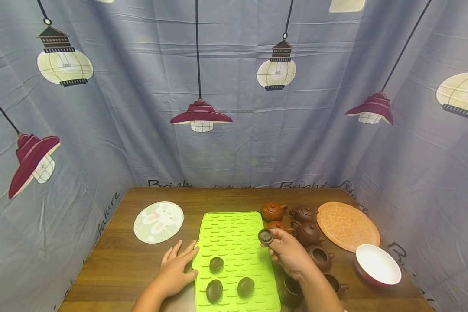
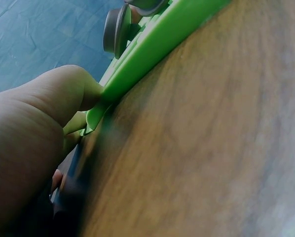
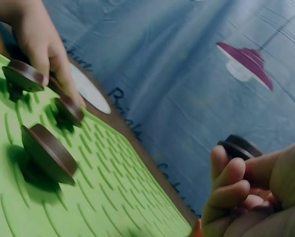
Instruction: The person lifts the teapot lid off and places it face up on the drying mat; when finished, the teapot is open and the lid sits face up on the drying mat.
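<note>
My right hand (image 1: 290, 253) pinches a small dark brown teapot lid (image 1: 265, 236) between thumb and fingers, above the right edge of the green mat (image 1: 234, 234). In the right wrist view this lid (image 3: 240, 146) stands out from the fingertips. My left hand (image 1: 175, 268) lies at the mat's left edge with fingers spread, its thumb touching the rim in the left wrist view. Three more dark brown lids lie on the near part of the mat: a small one (image 1: 216, 264), a larger one (image 1: 214, 290) and another (image 1: 245, 287) to its right.
Right of the mat stand several teapots, reddish-brown ones (image 1: 272, 211) and dark brown ones (image 1: 308, 234), some without lids, like the dark pot (image 1: 320, 258). Beyond them are an orange round board (image 1: 349, 225) and a white-lined bowl (image 1: 378, 264). A rabbit-patterned round mat (image 1: 158, 222) lies left.
</note>
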`<state>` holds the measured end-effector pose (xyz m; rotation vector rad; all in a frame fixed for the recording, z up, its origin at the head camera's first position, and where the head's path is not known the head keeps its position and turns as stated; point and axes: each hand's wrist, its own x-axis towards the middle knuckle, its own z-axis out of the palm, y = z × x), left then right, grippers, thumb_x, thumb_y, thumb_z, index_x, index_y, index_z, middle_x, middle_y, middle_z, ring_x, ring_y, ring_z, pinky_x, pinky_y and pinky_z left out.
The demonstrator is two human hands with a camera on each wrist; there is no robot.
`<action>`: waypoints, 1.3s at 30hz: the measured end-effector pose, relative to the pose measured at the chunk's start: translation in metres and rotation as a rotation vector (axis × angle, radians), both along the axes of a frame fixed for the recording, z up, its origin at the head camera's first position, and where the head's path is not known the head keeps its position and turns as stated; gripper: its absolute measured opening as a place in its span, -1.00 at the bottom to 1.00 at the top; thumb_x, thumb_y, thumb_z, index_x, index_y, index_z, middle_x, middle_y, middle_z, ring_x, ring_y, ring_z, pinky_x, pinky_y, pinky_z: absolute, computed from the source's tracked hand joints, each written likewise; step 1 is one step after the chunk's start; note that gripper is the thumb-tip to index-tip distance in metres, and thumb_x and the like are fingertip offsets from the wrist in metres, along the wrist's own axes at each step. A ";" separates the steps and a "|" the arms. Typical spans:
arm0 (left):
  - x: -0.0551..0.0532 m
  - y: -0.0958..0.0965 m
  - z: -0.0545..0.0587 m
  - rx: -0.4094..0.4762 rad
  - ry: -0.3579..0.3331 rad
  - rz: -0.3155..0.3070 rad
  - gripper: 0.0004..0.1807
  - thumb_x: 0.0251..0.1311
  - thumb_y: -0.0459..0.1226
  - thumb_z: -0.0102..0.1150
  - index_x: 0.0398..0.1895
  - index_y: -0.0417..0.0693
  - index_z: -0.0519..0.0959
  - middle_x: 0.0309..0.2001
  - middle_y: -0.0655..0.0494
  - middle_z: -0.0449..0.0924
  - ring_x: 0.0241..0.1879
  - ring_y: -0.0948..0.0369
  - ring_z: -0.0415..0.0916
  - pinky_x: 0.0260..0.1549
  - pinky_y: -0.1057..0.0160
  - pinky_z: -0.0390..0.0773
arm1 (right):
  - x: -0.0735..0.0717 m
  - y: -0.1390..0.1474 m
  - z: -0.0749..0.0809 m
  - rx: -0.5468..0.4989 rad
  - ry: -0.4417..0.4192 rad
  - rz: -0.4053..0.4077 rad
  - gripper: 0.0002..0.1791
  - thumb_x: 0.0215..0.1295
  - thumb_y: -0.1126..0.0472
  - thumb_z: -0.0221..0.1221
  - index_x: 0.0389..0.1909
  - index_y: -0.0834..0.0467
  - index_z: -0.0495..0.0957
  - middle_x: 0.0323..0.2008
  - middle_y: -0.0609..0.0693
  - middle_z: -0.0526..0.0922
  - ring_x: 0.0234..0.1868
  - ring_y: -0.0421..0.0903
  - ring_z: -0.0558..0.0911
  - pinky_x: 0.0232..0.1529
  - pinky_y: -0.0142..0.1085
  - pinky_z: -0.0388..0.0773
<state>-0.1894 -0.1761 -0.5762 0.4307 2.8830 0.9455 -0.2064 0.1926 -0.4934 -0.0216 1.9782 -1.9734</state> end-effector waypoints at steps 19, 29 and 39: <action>0.000 0.001 0.004 -0.007 0.003 0.001 -0.24 0.28 -0.07 0.36 0.54 0.01 0.40 0.64 0.09 0.17 0.67 -0.25 -0.20 0.52 -0.38 -0.37 | 0.003 -0.049 -0.014 0.278 0.082 0.051 -0.68 0.49 0.26 0.13 0.17 0.28 0.51 -0.20 0.17 0.73 -0.50 -0.19 0.45 -0.55 -0.45 0.35; 0.000 0.002 0.004 -0.001 0.000 -0.002 -0.24 0.28 -0.08 0.35 0.54 0.00 0.40 0.64 0.09 0.17 0.67 -0.25 -0.20 0.52 -0.37 -0.36 | 0.003 -0.062 -0.031 0.431 0.089 0.044 -0.72 0.37 0.42 0.00 0.03 0.23 0.56 -0.44 0.06 0.61 -0.57 -0.18 0.44 -0.63 -0.45 0.32; 0.000 0.001 0.003 0.002 0.001 0.000 -0.24 0.29 -0.07 0.36 0.54 0.01 0.40 0.65 0.09 0.16 0.67 -0.25 -0.20 0.52 -0.38 -0.36 | 0.005 -0.068 -0.040 0.430 0.062 0.038 -0.82 0.34 0.47 0.04 -0.19 0.22 0.56 -0.39 0.09 0.64 -0.60 -0.19 0.45 -0.65 -0.45 0.37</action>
